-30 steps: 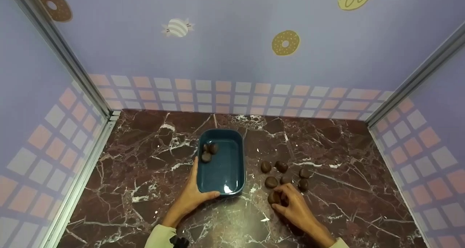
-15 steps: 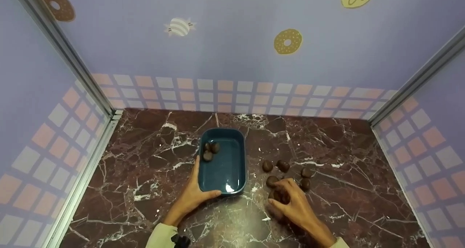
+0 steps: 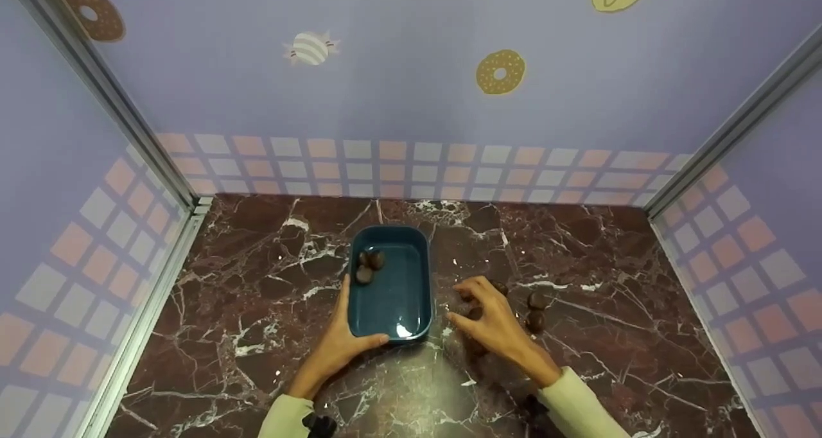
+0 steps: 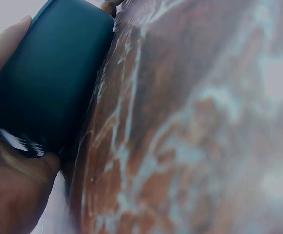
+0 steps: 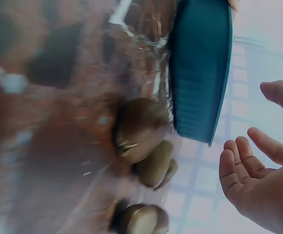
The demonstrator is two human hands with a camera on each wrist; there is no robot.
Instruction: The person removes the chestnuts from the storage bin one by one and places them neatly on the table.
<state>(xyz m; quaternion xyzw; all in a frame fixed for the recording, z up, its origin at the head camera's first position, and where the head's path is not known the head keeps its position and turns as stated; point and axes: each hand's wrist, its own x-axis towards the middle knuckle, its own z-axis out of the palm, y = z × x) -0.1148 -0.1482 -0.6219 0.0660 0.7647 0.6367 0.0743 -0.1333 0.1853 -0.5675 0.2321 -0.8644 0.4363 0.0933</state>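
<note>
A teal rectangular baking dish (image 3: 398, 297) stands on the table, with three brown chestnuts (image 3: 365, 275) grouped at its far left. My left hand (image 3: 337, 338) holds its near-left corner, fingers along the left wall and thumb at the near rim; the left wrist view shows this hand (image 4: 14, 185) around the dish (image 4: 58, 63) too. Right of the dish, my right hand (image 3: 491, 319) hovers over loose chestnuts, partly hiding several. In the right wrist view the right hand (image 5: 263, 175) has thumb and fingers apart with nothing between them, near blurred chestnuts (image 5: 141, 127).
Two more chestnuts (image 3: 535, 322) lie right of the right hand. The dark red marbled table (image 3: 257, 309) is bounded by a patterned back wall (image 3: 411, 91) and side panels (image 3: 758, 277) with metal edge strips.
My right hand has moved away from the nearest chestnuts, up and left toward the dish, and its fingers have spread. The left hand and dish have stayed in place.
</note>
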